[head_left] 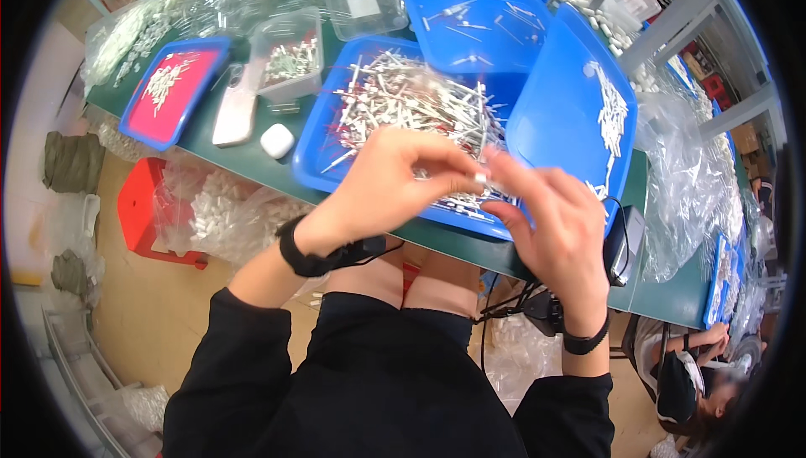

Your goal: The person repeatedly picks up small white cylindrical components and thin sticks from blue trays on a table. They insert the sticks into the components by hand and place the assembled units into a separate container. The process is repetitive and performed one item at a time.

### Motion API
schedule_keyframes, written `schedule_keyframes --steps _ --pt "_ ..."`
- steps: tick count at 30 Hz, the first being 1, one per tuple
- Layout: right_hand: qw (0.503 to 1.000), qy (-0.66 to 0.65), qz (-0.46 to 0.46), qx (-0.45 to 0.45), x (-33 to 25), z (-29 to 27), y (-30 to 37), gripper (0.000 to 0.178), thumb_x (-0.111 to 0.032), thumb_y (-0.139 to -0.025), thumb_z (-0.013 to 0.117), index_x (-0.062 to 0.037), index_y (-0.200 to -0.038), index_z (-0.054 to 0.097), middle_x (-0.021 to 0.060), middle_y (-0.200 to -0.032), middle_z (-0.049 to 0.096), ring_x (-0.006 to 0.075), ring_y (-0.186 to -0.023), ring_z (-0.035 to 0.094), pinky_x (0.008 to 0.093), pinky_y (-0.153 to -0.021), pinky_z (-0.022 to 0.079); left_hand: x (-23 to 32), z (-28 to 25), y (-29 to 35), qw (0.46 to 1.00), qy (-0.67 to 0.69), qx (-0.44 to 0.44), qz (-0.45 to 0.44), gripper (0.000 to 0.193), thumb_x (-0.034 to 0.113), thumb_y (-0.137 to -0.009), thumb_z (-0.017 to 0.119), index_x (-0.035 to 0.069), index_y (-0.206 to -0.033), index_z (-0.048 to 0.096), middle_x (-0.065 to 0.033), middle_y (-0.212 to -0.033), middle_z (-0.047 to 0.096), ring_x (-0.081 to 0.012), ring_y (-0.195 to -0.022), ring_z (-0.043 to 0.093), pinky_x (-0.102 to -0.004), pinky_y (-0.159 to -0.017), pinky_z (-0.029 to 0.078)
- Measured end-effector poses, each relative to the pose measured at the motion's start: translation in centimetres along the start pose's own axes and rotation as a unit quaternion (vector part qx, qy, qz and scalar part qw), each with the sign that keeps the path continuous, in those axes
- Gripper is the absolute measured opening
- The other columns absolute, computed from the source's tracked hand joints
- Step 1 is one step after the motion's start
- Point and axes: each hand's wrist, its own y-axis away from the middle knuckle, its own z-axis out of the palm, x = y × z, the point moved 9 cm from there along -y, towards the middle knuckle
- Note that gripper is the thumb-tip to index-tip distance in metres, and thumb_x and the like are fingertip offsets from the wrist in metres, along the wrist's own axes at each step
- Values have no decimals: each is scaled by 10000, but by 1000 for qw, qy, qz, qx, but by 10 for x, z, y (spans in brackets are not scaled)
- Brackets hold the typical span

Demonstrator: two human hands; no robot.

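Over the near edge of a blue tray (312,160), my left hand (390,179) pinches a small white piece (480,177) between thumb and forefinger. My right hand (556,219) is just to its right, with thumb and forefinger curved toward that piece. Motion blurs its fingertips, so I cannot make out whether they hold anything. A heap of thin white stick-like parts (411,109), some with red strands, fills the blue tray below both hands. Another blue tray (546,122) leans against its right side, with short white pieces (611,114) along its far wall.
Left of the main tray are a white rounded case (277,141), a phone (235,109), a clear box of small parts (288,80) and a red-and-blue tray (172,114). Clear plastic bags (684,181) cover the right side. A person (684,366) sits at the lower right.
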Motion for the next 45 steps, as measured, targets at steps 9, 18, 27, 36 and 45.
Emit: schedule_keyframes --steps 9,18,27,36,45 --pt "915 21 393 -85 209 -37 84 294 -173 -787 671 -7 -1022 612 118 -902 660 224 -744 622 333 -699 498 -78 -205 -45 862 -485 137 -62 322 202 -737 697 0 -986 671 -166 -952 670 -277 -880 645 -354 -790 499" --pt "879 58 427 -205 268 10 131 277 -160 -652 716 24 -847 647 165 -755 653 275 -719 646 347 -679 501 -179 -265 -62 815 -474 208 -261 233 206 -729 647 5 -835 697 -204 -763 668 -309 -787 667 -365 -757 515" --pt "885 45 434 -163 280 12 140 183 -122 -668 657 15 -787 635 149 -730 649 276 -697 640 346 -682 500 -139 -290 -52 830 -406 336 -182 243 246 -725 664 34 -842 690 -181 -865 681 -290 -830 669 -357 -755 510" --pt "911 13 396 -119 269 5 133 242 -57 -712 646 -13 -947 611 53 -725 606 134 -676 605 262 -643 478 -4 -216 -27 952 56 287 95 191 51 -831 635 -4 -1013 611 -125 -925 670 -184 -822 661 -264 -753 533" --pt "939 -235 239 70 113 -68 33 243 46 -792 558 31 -1034 565 43 -858 557 110 -814 597 237 -715 481 40 -42 32 946 236 108 193 93 -117 -806 591 -78 -888 572 -190 -863 640 -245 -764 667 -324 -687 578"
